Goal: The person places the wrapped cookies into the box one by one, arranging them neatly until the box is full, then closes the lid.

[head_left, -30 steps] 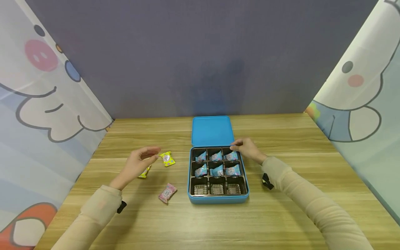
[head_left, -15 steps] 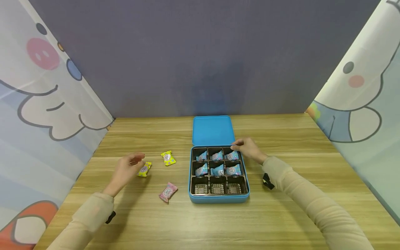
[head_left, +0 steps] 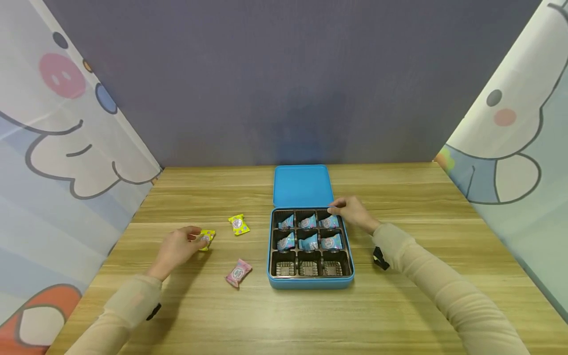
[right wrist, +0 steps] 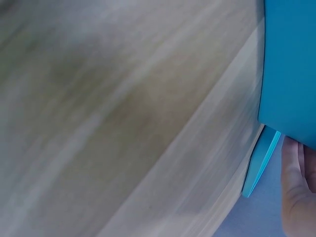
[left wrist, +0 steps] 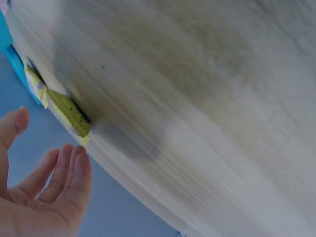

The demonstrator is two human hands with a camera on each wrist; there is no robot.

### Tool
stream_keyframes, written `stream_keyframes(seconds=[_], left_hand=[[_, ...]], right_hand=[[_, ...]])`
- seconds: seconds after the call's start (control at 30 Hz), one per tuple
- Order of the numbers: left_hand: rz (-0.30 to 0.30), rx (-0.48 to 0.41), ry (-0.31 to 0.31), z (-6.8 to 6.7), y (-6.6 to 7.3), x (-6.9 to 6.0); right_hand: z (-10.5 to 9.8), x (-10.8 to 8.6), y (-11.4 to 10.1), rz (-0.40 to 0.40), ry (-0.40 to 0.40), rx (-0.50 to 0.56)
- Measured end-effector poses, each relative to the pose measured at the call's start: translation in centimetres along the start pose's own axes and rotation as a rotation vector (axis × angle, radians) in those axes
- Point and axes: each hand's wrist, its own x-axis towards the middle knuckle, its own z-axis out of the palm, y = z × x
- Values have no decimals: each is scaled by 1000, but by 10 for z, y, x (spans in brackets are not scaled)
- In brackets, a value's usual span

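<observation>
My left hand (head_left: 175, 249) is at a yellow-wrapped candy (head_left: 205, 239), thumb and fingers parted on either side of it. In the left wrist view that candy (left wrist: 69, 114) lies just beyond the fingertips of the left hand (left wrist: 52, 190), with no visible grip. A second yellow candy (head_left: 238, 225) and a pink one (head_left: 238, 273) lie to its right. The blue box (head_left: 310, 283) has blue-wrapped candies (head_left: 308, 242) in its back and middle rows; its front row is empty. My right hand (head_left: 355, 213) pinches the box's back right corner, also visible in the right wrist view (right wrist: 298, 190).
Behind the box its blue lid (head_left: 302, 185) lies folded back on the wooden table (head_left: 399, 187). A dark grey panel (head_left: 293, 84) stands along the table's back edge, with cartoon-printed curtains at the left (head_left: 62, 118) and right (head_left: 514, 118).
My left hand has moved left and down from beside the farther yellow candy, then to the nearer one. The right hand has stayed on the box corner.
</observation>
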Motion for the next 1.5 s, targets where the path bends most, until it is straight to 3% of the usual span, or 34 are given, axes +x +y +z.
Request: stream_keyframes(seconds=[0.3, 0.57, 0.9, 1.5], left_hand=[[17, 7, 4, 11, 2, 2], [24, -13, 15, 16, -3, 11], [94, -24, 13, 20, -12, 14], [89, -25, 7, 22, -14, 19]], right_hand=[[1, 0, 1, 0, -2, 5], [0, -1, -1, 2, 7, 17], [1, -1, -1, 5, 10, 14], [3, 2, 4, 7, 26, -2]])
